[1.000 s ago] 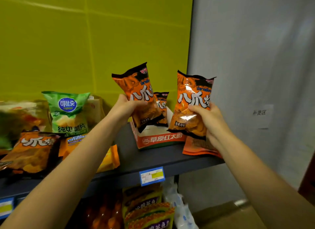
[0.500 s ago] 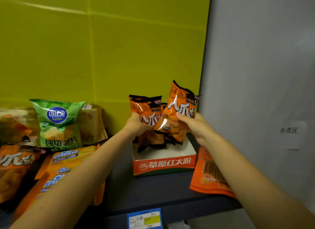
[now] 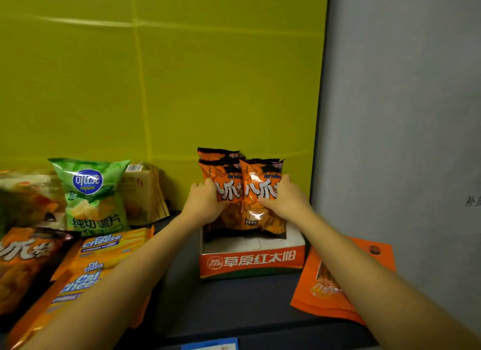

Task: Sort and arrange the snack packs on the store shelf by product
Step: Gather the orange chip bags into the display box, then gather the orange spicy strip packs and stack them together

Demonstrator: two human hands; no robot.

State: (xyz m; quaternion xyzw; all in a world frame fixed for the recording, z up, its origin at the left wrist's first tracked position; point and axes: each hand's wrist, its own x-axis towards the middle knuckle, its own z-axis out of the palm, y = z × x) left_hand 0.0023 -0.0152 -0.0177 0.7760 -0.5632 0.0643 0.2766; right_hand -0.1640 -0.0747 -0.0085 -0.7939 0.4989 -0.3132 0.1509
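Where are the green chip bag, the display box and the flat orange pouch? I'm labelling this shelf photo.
green chip bag (image 3: 91,193), head view, on its front, just below the blue logo.
display box (image 3: 251,262), head view, on its orange front wall.
flat orange pouch (image 3: 318,289), head view, on its printed face.

You had both bare forearms stretched forward from the near corners, converging toward the far middle. Your left hand (image 3: 205,200) curled its fingers (image 3: 211,185) over a pack's left edge — thumb side up. Your right hand (image 3: 283,198) mirrored it, fingers (image 3: 282,184) wrapped on the right edge of the neighbouring pack, the two hands near each other, apart.
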